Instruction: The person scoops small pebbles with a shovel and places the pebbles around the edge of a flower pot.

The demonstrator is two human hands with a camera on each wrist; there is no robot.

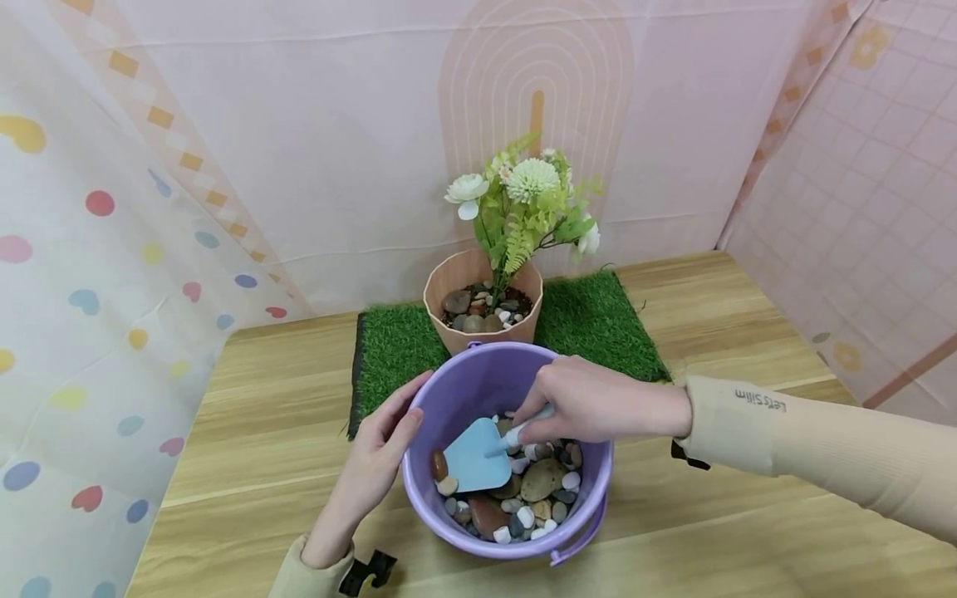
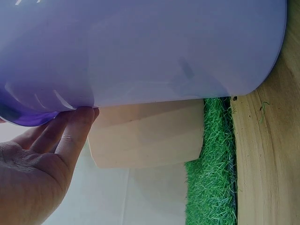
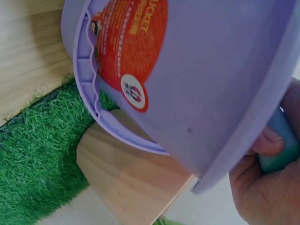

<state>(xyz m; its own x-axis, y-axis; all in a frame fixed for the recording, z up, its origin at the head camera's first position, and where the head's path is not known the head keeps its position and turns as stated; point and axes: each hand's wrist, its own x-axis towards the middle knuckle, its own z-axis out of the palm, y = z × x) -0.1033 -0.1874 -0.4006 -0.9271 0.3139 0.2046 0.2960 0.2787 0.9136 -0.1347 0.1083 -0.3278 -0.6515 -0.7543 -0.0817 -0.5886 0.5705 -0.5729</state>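
Observation:
Inside a purple bucket [image 1: 489,546], my right hand [image 1: 586,403] grips the handle of a light blue toy shovel [image 1: 478,457]. Its blade lies on a layer of pebbles [image 1: 542,480] in grey, white and brown. The right wrist view shows the blue-green handle end [image 3: 279,145] in the curled fingers, partly hidden by the bucket rim. My left hand [image 1: 381,448] holds the bucket by its left rim, with the thumb at the edge. In the left wrist view its fingers [image 2: 75,131] press against the bucket's outer wall.
Behind the bucket, a peach-coloured pot [image 1: 456,336] holds white flowers [image 1: 532,180] and stones. It stands on a green turf mat [image 1: 598,320] on a wooden table [image 1: 247,432]. The bucket's handle [image 1: 586,536] hangs down its side. Patterned cloths surround the table.

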